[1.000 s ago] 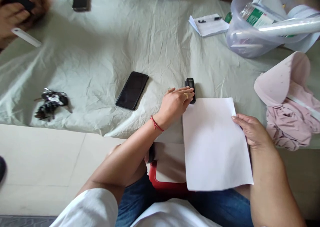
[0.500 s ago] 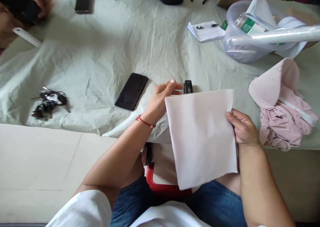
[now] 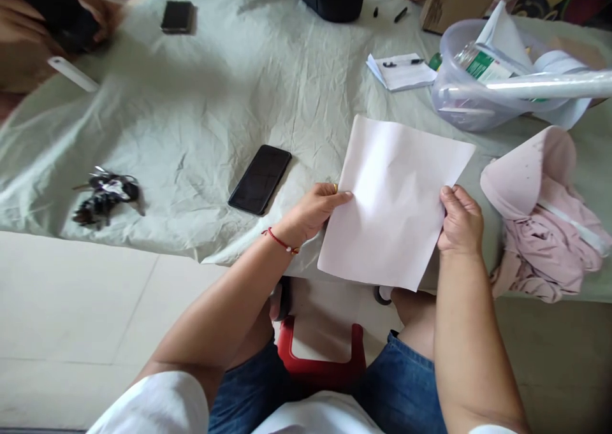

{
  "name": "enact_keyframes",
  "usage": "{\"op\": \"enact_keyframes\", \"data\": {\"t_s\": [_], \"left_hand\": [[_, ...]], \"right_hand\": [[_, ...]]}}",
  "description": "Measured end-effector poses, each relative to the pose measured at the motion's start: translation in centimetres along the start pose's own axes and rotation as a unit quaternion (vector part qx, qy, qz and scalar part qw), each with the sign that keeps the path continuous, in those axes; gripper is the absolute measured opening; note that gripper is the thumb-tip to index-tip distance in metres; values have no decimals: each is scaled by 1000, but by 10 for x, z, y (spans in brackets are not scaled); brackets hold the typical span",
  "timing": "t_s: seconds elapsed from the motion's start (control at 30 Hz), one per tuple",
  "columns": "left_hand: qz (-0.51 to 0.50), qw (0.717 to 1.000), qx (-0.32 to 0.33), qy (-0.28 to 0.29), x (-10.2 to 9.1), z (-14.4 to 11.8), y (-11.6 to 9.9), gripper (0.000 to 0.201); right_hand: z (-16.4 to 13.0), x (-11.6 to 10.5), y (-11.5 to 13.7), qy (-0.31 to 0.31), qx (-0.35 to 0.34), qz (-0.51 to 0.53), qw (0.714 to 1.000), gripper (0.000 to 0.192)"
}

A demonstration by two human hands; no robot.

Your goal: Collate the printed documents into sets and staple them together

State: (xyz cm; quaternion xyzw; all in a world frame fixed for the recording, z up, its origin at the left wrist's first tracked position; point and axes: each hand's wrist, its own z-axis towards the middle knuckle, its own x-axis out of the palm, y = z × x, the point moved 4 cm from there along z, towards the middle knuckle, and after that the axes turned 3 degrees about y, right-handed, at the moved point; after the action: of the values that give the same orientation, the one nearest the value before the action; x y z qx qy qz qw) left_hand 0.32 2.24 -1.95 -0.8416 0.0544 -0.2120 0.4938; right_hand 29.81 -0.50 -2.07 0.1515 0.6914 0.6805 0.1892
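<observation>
While our left hand (image 3: 313,212) and right hand (image 3: 461,222) pinch opposite sides of the white rectangular paper (image 3: 394,198) over the pale green cloth-covered table's (image 3: 205,112) near edge, we seem to be steadying it, any move calling for even grip.

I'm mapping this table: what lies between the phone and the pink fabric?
In the head view: left hand, white paper, then right hand, from phone to pink fabric. The paper hides what's beneath.

The single head-worn view looks forward and steeply down, close over the lap (image 3: 406,376), with the left hand (image 3: 313,211) and right hand (image 3: 461,224) near mid-frame and the counter (image 3: 191,128) spreading away beyond them.
</observation>
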Motion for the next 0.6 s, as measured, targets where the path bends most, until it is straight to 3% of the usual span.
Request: {"op": "enact_keyframes", "data": {"t_s": [0.1,0.27,0.43,0.6], "left_hand": [[-30,998,33,-40,-3,0,-1,46],[-63,989,38,-126,-9,-3,0,38],[-75,989,36,-126,-7,-6,0,30],[-91,990,43,-102,-6,-5,1,21]], "right_hand": [[3,5,1,-7,8,28,1000,50],[-1,19,-4,89,52,88,991,44],[6,12,-21,40,5,81,996,42],[14,3,-29,43,-39,63,996,34]]}}
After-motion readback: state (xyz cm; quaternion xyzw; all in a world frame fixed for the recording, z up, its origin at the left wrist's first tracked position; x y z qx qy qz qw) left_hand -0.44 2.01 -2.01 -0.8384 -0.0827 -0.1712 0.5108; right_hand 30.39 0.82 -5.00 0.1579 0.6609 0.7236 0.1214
